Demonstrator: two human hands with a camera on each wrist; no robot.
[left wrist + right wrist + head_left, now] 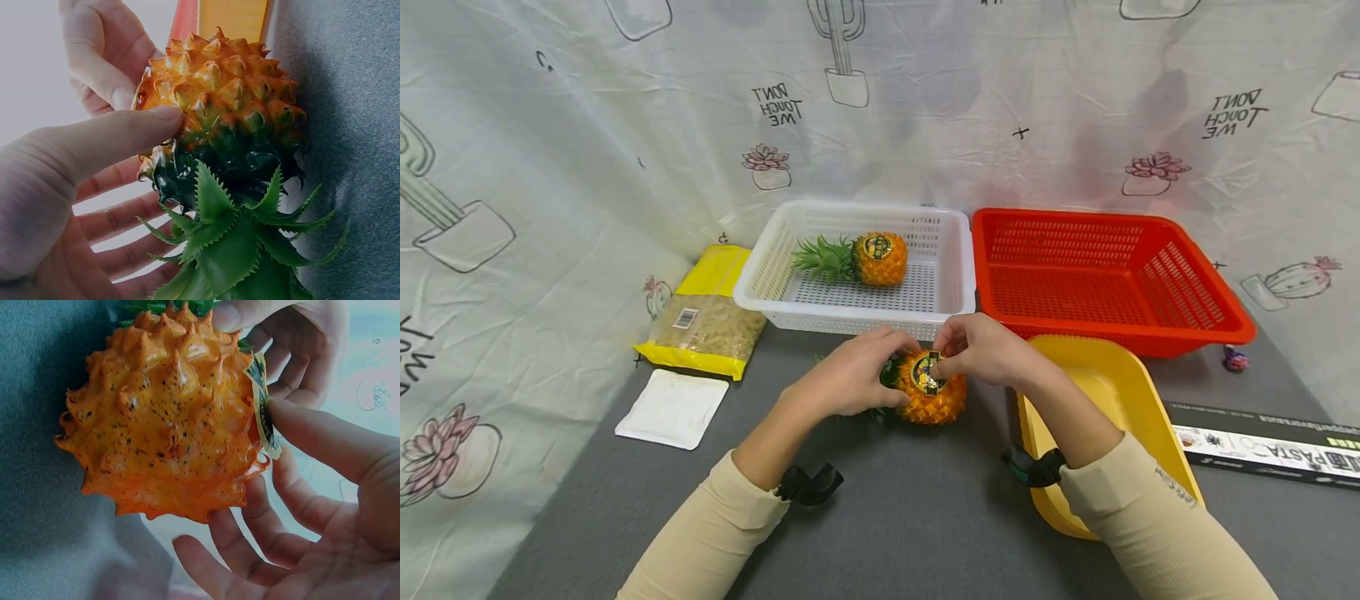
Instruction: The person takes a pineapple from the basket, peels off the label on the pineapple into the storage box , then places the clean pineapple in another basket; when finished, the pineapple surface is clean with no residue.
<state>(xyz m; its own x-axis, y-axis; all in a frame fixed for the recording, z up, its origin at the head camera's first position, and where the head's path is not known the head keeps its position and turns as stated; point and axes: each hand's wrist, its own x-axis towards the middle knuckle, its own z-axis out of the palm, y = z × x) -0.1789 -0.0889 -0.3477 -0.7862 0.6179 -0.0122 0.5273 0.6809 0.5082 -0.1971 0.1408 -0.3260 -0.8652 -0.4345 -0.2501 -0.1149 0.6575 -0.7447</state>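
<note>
A toy pineapple [934, 403], orange with green leaves, lies on its side on the grey tabletop, its crown pointing left. My left hand [859, 373] grips it near the crown end, thumb on the near side and fingers on the far side; the left wrist view shows the thumb [147, 122] against its spikes. Around the body's far side curl the fingers of my right hand [988, 350]. My right thumb [312, 428] presses on the black and yellow label [265, 406] stuck to the fruit. Whether the label's edge is lifted I cannot tell.
Behind stands a white basket [857, 315] with another toy pineapple [882, 260] inside, beside a red basket [1112, 327]. A yellow tray [1138, 417] lies under the right forearm. At left are a yellow food bag [706, 321] and white packet [673, 408]; a pasta box [1270, 446] lies right.
</note>
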